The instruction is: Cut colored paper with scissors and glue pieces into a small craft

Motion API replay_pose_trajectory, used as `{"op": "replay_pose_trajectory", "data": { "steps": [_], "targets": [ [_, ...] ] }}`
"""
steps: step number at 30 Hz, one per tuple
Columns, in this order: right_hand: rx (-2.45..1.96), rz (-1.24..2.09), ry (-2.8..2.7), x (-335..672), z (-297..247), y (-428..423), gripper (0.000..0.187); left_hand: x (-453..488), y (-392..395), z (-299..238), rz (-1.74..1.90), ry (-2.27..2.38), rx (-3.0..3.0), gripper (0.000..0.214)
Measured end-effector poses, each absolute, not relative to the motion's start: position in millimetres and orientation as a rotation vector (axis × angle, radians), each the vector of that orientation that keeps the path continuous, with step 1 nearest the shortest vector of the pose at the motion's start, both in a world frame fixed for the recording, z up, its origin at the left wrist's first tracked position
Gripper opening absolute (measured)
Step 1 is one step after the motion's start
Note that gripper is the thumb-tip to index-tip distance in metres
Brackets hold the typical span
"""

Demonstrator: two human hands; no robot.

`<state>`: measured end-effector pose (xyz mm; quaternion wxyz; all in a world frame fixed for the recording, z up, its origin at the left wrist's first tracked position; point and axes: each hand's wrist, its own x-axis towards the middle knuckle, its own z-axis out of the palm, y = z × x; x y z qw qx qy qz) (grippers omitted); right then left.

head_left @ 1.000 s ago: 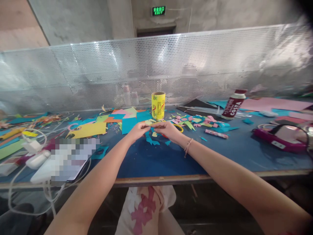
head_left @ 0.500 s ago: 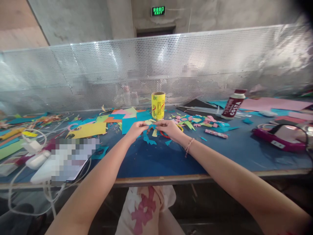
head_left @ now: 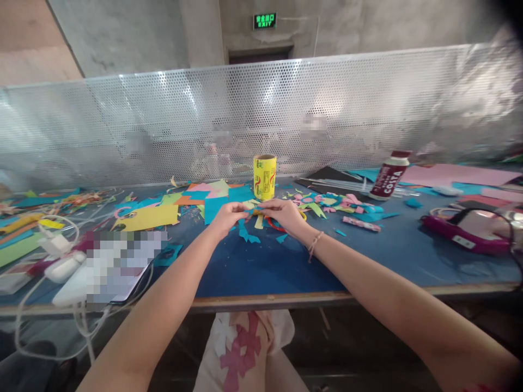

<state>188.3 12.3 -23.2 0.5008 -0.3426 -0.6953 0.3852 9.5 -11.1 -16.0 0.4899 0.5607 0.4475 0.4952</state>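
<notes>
Above the blue table mat, my left hand and my right hand almost meet, thumbs and fingers pinched. Between their fingertips is a small piece of paper, mostly covered by the fingers; its shape is unclear. Cut blue paper scraps lie below the hands. Something with red and yellow loops, looking like scissors handles, lies partly hidden beneath my right hand. Just behind both hands stands a yellow roll with printed markings, upright on its end.
Coloured paper sheets and scraps cover the left and back. A phone and white cables lie front left. Toward the right are a tilted Costa bottle, a pile of paper bits and a purple device. A perforated metal screen closes the back.
Both hands stay in nearly the same place, still pinching. The fingertips and the paper between them have shifted slightly; less blue shows there now. The other things have not moved.
</notes>
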Motion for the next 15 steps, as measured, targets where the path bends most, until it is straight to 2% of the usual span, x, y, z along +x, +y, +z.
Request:
{"op": "replay_pose_trajectory", "data": {
  "steps": [6, 11, 15],
  "targets": [
    [-0.832, 0.934, -1.663, 185.5, -22.3, 10.8, 0.014, 11.3, -9.3, -15.2, 1.213, 1.090, 1.275, 0.011],
    [-0.827, 1.063, -1.537, 182.6, -24.0, 10.3, 0.028, 11.6, -9.2, -17.5, 1.233, 1.072, 1.278, 0.007],
    [-0.833, 1.020, -1.584, 181.7, -24.9, 9.3, 0.030, 13.0, -11.8, -16.0, 1.249, 1.078, 1.344, 0.008]
  ]
}}
